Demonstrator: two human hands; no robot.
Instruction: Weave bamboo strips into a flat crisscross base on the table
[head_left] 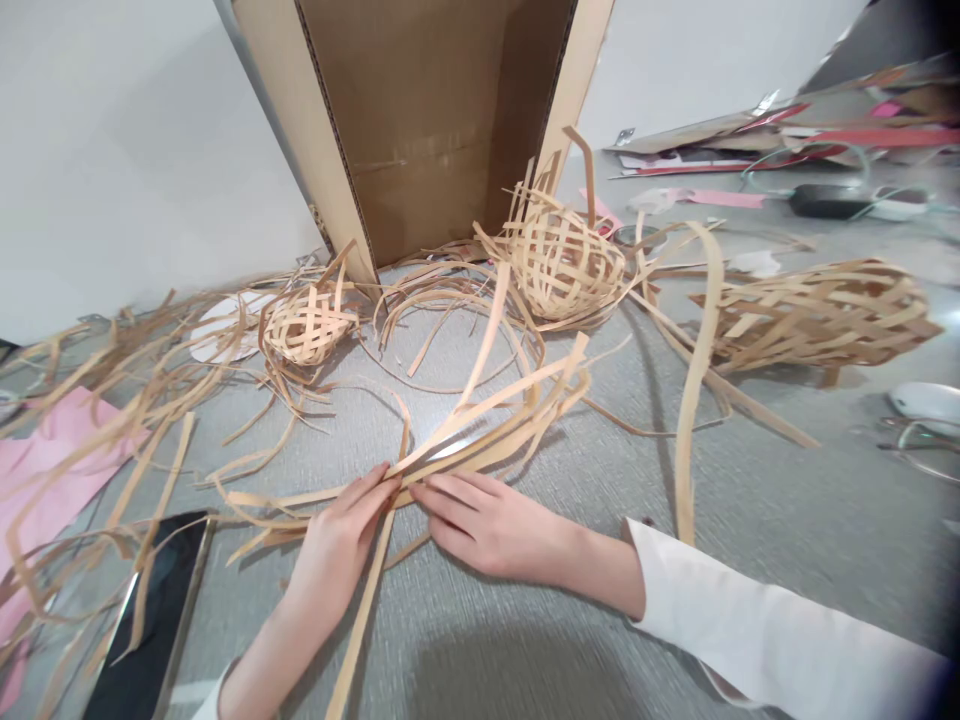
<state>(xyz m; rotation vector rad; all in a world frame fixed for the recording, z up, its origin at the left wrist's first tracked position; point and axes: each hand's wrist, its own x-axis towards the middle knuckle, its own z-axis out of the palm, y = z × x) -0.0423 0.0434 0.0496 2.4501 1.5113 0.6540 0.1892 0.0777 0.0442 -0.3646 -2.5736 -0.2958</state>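
Note:
A loose bundle of flat tan bamboo strips (pixel 495 425) lies on the grey table in front of me. My left hand (pixel 341 540) is closed on the strips near where they cross, its fingertips pressed together there. Just to its right, my right hand (pixel 484 525) has its fingers together and bent onto the same strips, with the thumb mostly hidden. One long strip (pixel 360 620) passes between the hands toward the near table edge. Beyond the bundle stand a small woven piece (pixel 311 325) and a larger woven basket (pixel 562 260) with upright strip ends.
An open cardboard box (pixel 427 130) stands at the back. A woven strip piece (pixel 821 315) lies on the right. Left are a dark phone (pixel 154 620), pink paper (pixel 60 450) and tangled strips. A white mouse-like object (pixel 926 402) and a black object (pixel 829 201) are far right.

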